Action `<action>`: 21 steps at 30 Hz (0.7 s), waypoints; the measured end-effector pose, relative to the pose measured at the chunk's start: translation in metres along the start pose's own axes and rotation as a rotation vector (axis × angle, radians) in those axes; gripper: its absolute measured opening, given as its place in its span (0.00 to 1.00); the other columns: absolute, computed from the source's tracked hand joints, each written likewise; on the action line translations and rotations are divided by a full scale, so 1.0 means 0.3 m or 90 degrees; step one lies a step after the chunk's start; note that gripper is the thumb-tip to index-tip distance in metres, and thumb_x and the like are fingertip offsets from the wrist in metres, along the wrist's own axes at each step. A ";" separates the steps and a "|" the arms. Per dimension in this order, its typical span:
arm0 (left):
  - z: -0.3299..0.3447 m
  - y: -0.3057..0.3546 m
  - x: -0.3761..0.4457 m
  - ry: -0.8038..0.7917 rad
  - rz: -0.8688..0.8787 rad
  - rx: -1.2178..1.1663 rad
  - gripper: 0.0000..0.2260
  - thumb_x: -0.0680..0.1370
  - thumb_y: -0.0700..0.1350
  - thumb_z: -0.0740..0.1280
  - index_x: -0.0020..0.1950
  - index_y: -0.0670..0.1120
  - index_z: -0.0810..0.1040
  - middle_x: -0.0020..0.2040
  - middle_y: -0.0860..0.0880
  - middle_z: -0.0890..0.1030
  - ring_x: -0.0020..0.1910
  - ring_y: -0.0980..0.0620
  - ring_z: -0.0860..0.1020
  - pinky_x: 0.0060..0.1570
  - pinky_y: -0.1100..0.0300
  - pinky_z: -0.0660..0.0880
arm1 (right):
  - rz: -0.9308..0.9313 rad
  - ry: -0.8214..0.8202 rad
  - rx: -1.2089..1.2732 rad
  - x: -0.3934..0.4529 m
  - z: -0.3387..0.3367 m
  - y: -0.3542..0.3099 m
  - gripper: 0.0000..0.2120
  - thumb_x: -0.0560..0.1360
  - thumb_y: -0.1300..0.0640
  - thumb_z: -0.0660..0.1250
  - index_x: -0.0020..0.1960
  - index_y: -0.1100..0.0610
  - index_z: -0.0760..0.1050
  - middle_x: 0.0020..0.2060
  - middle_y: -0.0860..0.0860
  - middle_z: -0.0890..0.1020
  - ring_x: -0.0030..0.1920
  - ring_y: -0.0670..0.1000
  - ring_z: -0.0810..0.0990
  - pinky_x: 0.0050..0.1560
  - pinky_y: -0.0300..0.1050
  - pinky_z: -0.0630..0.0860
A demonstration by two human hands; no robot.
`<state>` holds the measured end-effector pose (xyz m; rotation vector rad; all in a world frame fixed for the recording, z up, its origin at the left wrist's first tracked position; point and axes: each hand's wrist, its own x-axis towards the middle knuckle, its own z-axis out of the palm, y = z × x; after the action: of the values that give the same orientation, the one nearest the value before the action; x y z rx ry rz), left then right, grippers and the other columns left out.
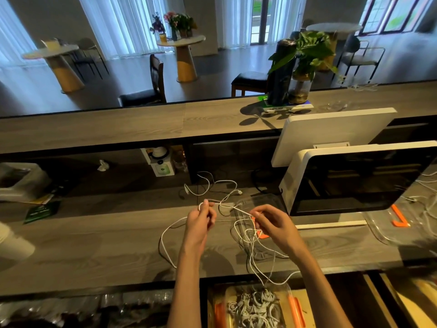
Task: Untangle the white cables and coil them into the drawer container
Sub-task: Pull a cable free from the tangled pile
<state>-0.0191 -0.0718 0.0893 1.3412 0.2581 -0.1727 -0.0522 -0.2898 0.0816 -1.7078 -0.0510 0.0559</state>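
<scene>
Leftmost, a green card (42, 212) lies on the wooden counter (94, 245); its writing is too small to read. Left hand (200, 221) pinches a white cable (165, 235) above bare counter; right hand (272, 223) pinches the tangled white cables (250, 235), which trail over the near edge. Below, the drawer container (293, 304) holds coiled cables (255, 308). Far right stands a monitor (359, 181).
</scene>
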 end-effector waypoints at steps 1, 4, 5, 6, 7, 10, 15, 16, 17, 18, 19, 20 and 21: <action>0.000 -0.018 -0.006 0.011 -0.013 0.031 0.17 0.87 0.50 0.54 0.55 0.39 0.76 0.31 0.50 0.72 0.29 0.56 0.69 0.34 0.64 0.67 | -0.009 0.008 0.002 -0.007 0.007 0.004 0.10 0.79 0.49 0.68 0.54 0.52 0.83 0.38 0.56 0.82 0.38 0.56 0.79 0.40 0.47 0.75; -0.011 -0.069 -0.012 0.058 -0.040 0.076 0.19 0.87 0.50 0.52 0.54 0.39 0.77 0.31 0.47 0.76 0.25 0.58 0.69 0.31 0.65 0.67 | -0.007 -0.002 -0.010 -0.024 0.014 0.032 0.09 0.79 0.49 0.68 0.54 0.51 0.82 0.40 0.55 0.84 0.41 0.62 0.81 0.42 0.52 0.77; -0.017 -0.074 -0.011 0.077 -0.033 0.096 0.18 0.87 0.50 0.52 0.55 0.42 0.77 0.32 0.46 0.78 0.24 0.58 0.67 0.28 0.66 0.64 | -0.008 0.002 -0.014 -0.029 0.011 0.036 0.09 0.79 0.49 0.68 0.54 0.51 0.82 0.39 0.54 0.84 0.40 0.60 0.81 0.41 0.51 0.77; -0.024 -0.092 -0.007 0.096 -0.028 0.105 0.16 0.87 0.50 0.52 0.56 0.46 0.77 0.34 0.45 0.80 0.25 0.59 0.66 0.26 0.67 0.62 | -0.007 0.006 -0.022 -0.039 0.007 0.050 0.08 0.79 0.50 0.68 0.53 0.51 0.82 0.39 0.53 0.84 0.39 0.56 0.81 0.40 0.47 0.76; -0.033 -0.099 0.000 0.114 -0.023 0.105 0.14 0.87 0.50 0.52 0.58 0.50 0.77 0.37 0.44 0.82 0.27 0.59 0.66 0.26 0.66 0.61 | -0.005 0.005 -0.030 -0.046 0.004 0.056 0.06 0.80 0.51 0.68 0.53 0.51 0.82 0.39 0.53 0.84 0.38 0.51 0.81 0.39 0.43 0.75; -0.059 -0.145 0.007 0.147 -0.026 0.046 0.16 0.86 0.51 0.54 0.64 0.50 0.80 0.48 0.43 0.85 0.38 0.53 0.77 0.35 0.63 0.71 | 0.009 -0.033 -0.065 -0.076 -0.005 0.099 0.05 0.82 0.55 0.68 0.54 0.52 0.82 0.40 0.55 0.84 0.40 0.50 0.83 0.40 0.46 0.78; -0.074 -0.163 -0.001 0.102 -0.066 -0.278 0.20 0.87 0.50 0.53 0.64 0.39 0.78 0.56 0.40 0.85 0.57 0.44 0.83 0.58 0.52 0.77 | 0.004 -0.119 -0.141 -0.103 -0.009 0.127 0.08 0.81 0.57 0.67 0.56 0.49 0.84 0.44 0.51 0.85 0.45 0.51 0.85 0.49 0.49 0.83; -0.073 -0.164 0.002 0.109 -0.077 -0.326 0.20 0.87 0.50 0.54 0.63 0.38 0.79 0.53 0.40 0.85 0.54 0.44 0.84 0.57 0.52 0.77 | 0.007 -0.154 -0.157 -0.106 -0.007 0.128 0.07 0.81 0.56 0.68 0.56 0.49 0.83 0.47 0.47 0.85 0.47 0.49 0.85 0.51 0.46 0.83; -0.068 -0.165 0.006 0.120 -0.090 -0.347 0.19 0.86 0.49 0.54 0.62 0.38 0.80 0.48 0.42 0.84 0.50 0.45 0.83 0.54 0.53 0.78 | 0.009 -0.193 -0.175 -0.107 -0.006 0.126 0.07 0.80 0.55 0.69 0.56 0.49 0.83 0.49 0.44 0.85 0.49 0.47 0.85 0.52 0.44 0.82; -0.061 -0.167 0.010 0.130 -0.102 -0.348 0.19 0.86 0.49 0.55 0.60 0.38 0.80 0.44 0.44 0.82 0.45 0.48 0.81 0.50 0.54 0.78 | 0.012 -0.226 -0.194 -0.107 -0.003 0.123 0.06 0.80 0.55 0.70 0.55 0.50 0.83 0.49 0.42 0.85 0.51 0.45 0.84 0.53 0.42 0.82; -0.054 -0.170 0.011 0.131 -0.111 -0.338 0.19 0.86 0.49 0.55 0.59 0.38 0.80 0.41 0.45 0.79 0.41 0.50 0.78 0.45 0.57 0.76 | 0.015 -0.249 -0.212 -0.106 0.000 0.117 0.05 0.79 0.55 0.71 0.54 0.50 0.83 0.49 0.43 0.85 0.52 0.44 0.84 0.54 0.41 0.81; -0.043 -0.175 0.012 0.130 -0.119 -0.320 0.18 0.86 0.48 0.56 0.58 0.39 0.81 0.40 0.46 0.77 0.38 0.52 0.75 0.39 0.60 0.74 | 0.018 -0.262 -0.230 -0.104 0.003 0.110 0.05 0.79 0.54 0.72 0.54 0.51 0.83 0.50 0.43 0.85 0.52 0.43 0.83 0.54 0.40 0.80; -0.033 -0.180 0.011 0.123 -0.124 -0.296 0.17 0.86 0.48 0.56 0.56 0.39 0.81 0.39 0.47 0.76 0.35 0.54 0.73 0.34 0.62 0.70 | 0.017 -0.272 -0.240 -0.101 0.006 0.101 0.05 0.79 0.53 0.72 0.53 0.51 0.84 0.50 0.44 0.85 0.52 0.43 0.82 0.54 0.38 0.79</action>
<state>-0.0312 -0.0740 0.0356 0.8694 0.5573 -0.1361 -0.0826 -0.2942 0.0516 -2.0457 -0.3758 0.4546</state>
